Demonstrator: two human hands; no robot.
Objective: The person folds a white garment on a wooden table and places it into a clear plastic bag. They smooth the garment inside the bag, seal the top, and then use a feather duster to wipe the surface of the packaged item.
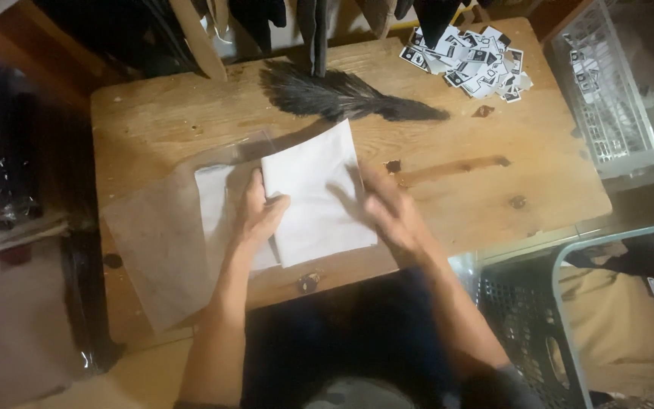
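A folded white cloth point(313, 185) lies on a wooden table point(493, 167), its left part inside a clear plastic bag point(160, 235) that spreads out to the left. My left hand point(260, 212) rests on the cloth's left edge at the bag's mouth, fingers curled over the fold. My right hand point(387, 212) lies flat and blurred on the cloth's right side, fingers apart.
A black feather duster point(342, 95) lies at the table's far side. A heap of small black-and-white paper tags point(471, 57) sits at the far right corner. A white wire basket point(607, 98) stands to the right, a dark plastic crate point(524, 326) below it. Dark garments hang behind.
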